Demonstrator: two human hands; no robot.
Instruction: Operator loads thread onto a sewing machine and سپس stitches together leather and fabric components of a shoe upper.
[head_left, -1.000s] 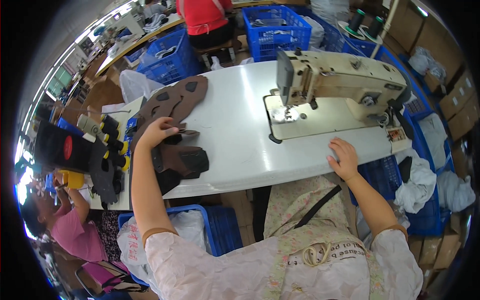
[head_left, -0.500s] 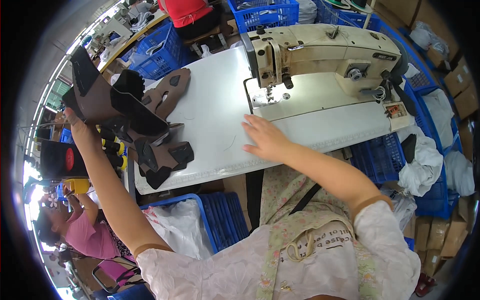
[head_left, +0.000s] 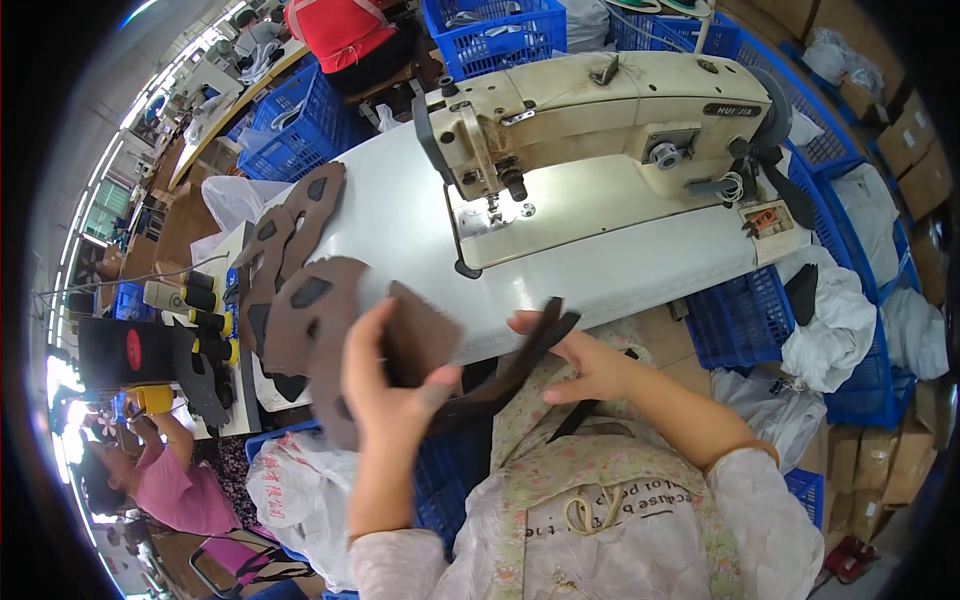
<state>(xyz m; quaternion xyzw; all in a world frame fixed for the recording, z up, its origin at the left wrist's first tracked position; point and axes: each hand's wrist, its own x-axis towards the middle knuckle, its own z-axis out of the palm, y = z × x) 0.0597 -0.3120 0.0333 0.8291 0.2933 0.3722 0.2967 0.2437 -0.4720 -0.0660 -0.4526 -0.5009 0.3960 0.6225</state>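
In the head view, the brown piece [head_left: 425, 325] is off the table [head_left: 620, 275], up in front of the person's body at the near edge. The left hand [head_left: 390, 400] curls round it, thumb on one side and fingers on the other, the piece pinched between. A dark strip [head_left: 520, 365] of it runs toward the right hand [head_left: 590, 365], whose forefinger and thumb are spread apart, with the strip's end crossing the forefinger; whether the other fingers touch it, I cannot tell.

As far as can be judged, one piece is in hand and well apart from the needle [head_left: 493, 208]. Other brown pieces [head_left: 318, 200] lie overlapped at the table's left end, out of the hands. Which of them are finished does not show.

The table is white and smooth, with the sewing machine [head_left: 590, 105] on its far right part. Left of it stand spools [head_left: 208, 320] and a black box [head_left: 110, 350]. A blue basket [head_left: 500, 45] stands beyond the table, and white cloth [head_left: 830, 330] hangs at the right. A co-worker in pink [head_left: 180, 450] sits at the left, another in red [head_left: 340, 35] farther back; cartons [head_left: 860, 470] line the right.
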